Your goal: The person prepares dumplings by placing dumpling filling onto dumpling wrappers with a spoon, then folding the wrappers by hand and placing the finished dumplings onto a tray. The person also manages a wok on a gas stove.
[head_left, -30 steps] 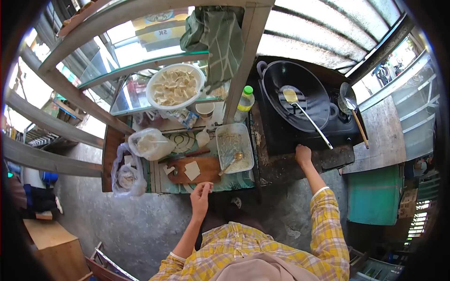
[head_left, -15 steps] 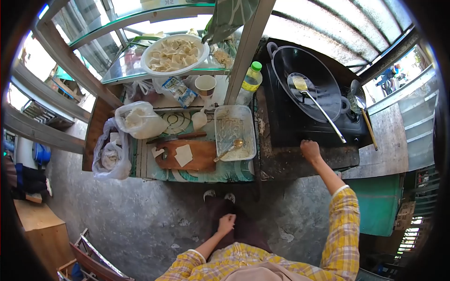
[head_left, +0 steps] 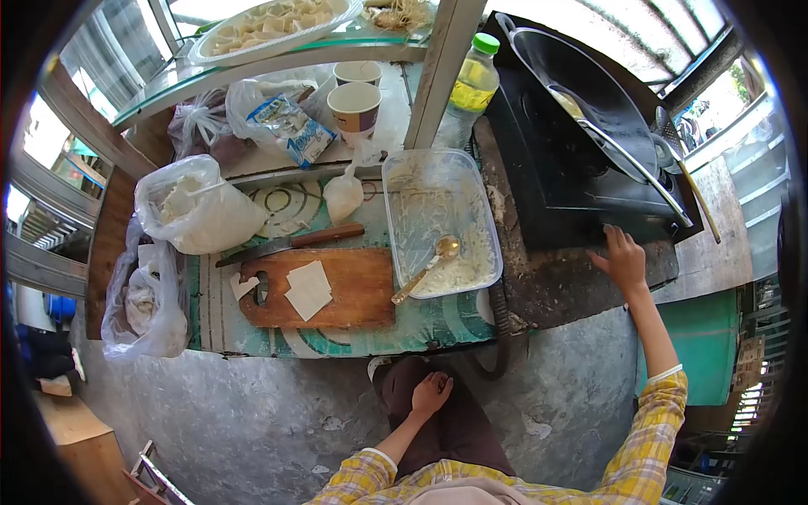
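Note:
My right hand (head_left: 624, 259) reaches to the front of the black stove (head_left: 581, 223), fingers spread at its edge and holding nothing. On the stove sits a dark wok (head_left: 610, 93), with a long-handled metal utensil (head_left: 627, 151) lying across it. My left hand (head_left: 432, 393) rests near my thigh, empty, its fingers loosely bent and slightly apart. Square dough wrappers (head_left: 308, 292) lie on a wooden cutting board (head_left: 362, 290). To the board's right stands a plastic tub (head_left: 400, 189) smeared with pale filling, a gold-coloured spoon (head_left: 446, 247) in it. Behind the board lies a knife (head_left: 324, 236).
Plastic bags of white contents (head_left: 198, 210) stand at the left. Paper cups (head_left: 354, 105), a blue packet (head_left: 295, 130) and a green-capped bottle (head_left: 475, 76) are at the back. A plate of folded dough pieces (head_left: 278, 29) sits on the glass shelf. A metal post (head_left: 442, 80) rises mid-counter.
My right hand has opened from a curled grip at the stove's front and its fingers now spread. My view has moved closer to the counter. The left hand stays low by my thigh.

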Action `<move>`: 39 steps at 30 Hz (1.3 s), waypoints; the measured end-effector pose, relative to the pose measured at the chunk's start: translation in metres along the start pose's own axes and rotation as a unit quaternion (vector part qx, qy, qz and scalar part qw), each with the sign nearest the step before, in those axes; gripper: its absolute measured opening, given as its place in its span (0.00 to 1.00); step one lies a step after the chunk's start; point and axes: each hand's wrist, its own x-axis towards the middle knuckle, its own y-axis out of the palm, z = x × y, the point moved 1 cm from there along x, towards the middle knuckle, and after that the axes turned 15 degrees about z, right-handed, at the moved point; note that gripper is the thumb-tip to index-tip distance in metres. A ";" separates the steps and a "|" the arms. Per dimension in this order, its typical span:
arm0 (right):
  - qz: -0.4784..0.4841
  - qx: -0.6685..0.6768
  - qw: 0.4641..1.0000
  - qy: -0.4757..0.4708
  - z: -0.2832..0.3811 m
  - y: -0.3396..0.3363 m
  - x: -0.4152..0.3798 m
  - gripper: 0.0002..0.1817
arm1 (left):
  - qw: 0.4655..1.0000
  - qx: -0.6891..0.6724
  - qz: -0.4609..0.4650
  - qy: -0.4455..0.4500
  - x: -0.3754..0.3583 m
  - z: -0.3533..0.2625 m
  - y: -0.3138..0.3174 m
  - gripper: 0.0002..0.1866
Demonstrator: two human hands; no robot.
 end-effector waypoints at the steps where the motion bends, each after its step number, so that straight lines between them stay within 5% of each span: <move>1: -0.001 0.001 1.000 -0.004 -0.005 0.004 -0.002 0.17 | 1.000 0.000 -0.002 0.004 0.002 0.000 0.000 0.12; 5: -0.043 0.048 0.998 0.021 -0.009 0.026 -0.003 0.14 | 1.000 -0.018 -0.004 -0.001 0.004 0.002 -0.003 0.12; 6: 0.006 0.192 0.975 0.110 -0.007 0.023 -0.003 0.14 | 1.000 -0.020 0.001 -0.008 0.004 0.001 -0.004 0.12; 8: 0.102 0.458 0.839 0.275 0.005 0.014 -0.001 0.16 | 1.000 -0.027 0.003 -0.013 0.006 0.000 -0.005 0.12; 11: 0.076 0.513 0.801 0.298 0.015 0.018 -0.001 0.18 | 0.999 -0.041 -0.007 -0.005 0.005 0.006 -0.004 0.12; 14: 0.090 0.435 0.861 0.246 0.007 0.028 0.002 0.16 | 0.997 -0.074 -0.019 0.006 0.009 0.012 0.003 0.12; 17: 0.079 0.127 0.979 0.136 -0.004 0.028 0.004 0.14 | 0.994 -0.111 -0.002 -0.004 0.012 0.015 0.009 0.12; 23: 0.232 -0.137 0.962 0.033 0.002 0.020 0.012 0.12 | 0.995 -0.092 0.030 -0.007 0.005 0.002 0.019 0.11; 26: 0.198 -0.256 0.946 -0.010 0.006 0.018 0.010 0.15 | 0.997 -0.078 0.026 0.010 0.004 0.000 0.021 0.10; 32: 0.172 -0.359 0.917 -0.012 0.013 0.025 0.007 0.14 | 0.995 -0.089 -0.003 0.034 -0.005 0.002 0.021 0.09; 39: 0.174 -0.290 0.941 0.013 0.013 0.017 0.008 0.11 | 0.995 -0.093 -0.012 0.040 -0.014 -0.004 0.017 0.09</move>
